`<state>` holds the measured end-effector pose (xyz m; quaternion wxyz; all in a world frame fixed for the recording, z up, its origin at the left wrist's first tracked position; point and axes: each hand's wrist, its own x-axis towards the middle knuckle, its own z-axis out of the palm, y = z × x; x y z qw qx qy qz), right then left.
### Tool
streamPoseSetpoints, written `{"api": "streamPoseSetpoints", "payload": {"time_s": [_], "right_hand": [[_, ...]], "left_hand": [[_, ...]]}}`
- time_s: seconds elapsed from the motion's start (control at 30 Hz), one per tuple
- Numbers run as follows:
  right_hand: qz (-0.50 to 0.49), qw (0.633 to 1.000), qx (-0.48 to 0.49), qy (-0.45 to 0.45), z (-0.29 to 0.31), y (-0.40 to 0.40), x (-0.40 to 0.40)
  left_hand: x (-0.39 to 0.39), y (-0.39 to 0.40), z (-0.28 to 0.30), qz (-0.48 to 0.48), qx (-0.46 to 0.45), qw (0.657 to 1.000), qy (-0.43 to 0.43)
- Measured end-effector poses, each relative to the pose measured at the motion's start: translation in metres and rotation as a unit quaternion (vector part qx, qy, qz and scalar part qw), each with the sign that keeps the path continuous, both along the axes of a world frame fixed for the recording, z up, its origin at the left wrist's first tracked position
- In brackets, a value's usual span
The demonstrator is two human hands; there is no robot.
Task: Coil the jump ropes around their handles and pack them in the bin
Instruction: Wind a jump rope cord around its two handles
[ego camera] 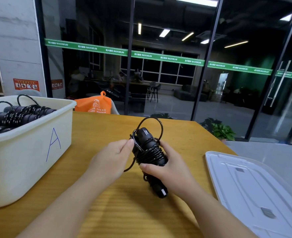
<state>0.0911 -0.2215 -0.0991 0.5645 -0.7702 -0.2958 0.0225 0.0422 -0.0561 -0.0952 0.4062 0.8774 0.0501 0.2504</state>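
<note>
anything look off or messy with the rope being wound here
Slightly. On the jump rope, gripped by the right hand, one big loop stands loose above the handle tops instead of lying tight, and a strand droops below the left hand. Rope loops also poke above the bin rim.

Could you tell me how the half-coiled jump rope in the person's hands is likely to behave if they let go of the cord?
The jump rope cord looks thin and springy: a loose loop stands up above the handles, so the wraps would probably slacken. The left hand pinches the cord and the right hand grips the bundle. The round handles might roll on the table.
</note>
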Motion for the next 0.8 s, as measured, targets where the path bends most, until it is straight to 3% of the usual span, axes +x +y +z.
{"api": "streamPoseSetpoints", "payload": {"time_s": [0.17,0.3,0.4,0.57,0.7,0.8], "right_hand": [[0.004,0.999,0.002,0.035,0.001,-0.001,0.002],[-0.107,0.97,0.148,0.158,0.004,-0.011,0.025],[-0.089,0.969,0.157,0.17,0.003,-0.02,0.03],[-0.053,0.985,0.108,0.119,0.004,-0.015,0.02],[-0.037,0.993,0.084,0.071,0.005,-0.015,0.016],[-0.02,0.997,0.061,0.035,0.005,-0.011,0.012]], "left_hand": [[-0.007,0.0,0.007,0.036,0.111,0.992,-0.048],[-0.012,-0.041,-0.002,-0.145,0.177,0.969,-0.096],[-0.009,-0.041,0.002,-0.2,-0.001,0.975,-0.093],[-0.01,-0.011,0.006,-0.106,-0.183,0.975,-0.067],[-0.003,-0.009,-0.002,-0.034,-0.136,0.99,0.024],[-0.004,-0.011,-0.004,-0.013,-0.075,0.997,0.032]]}}
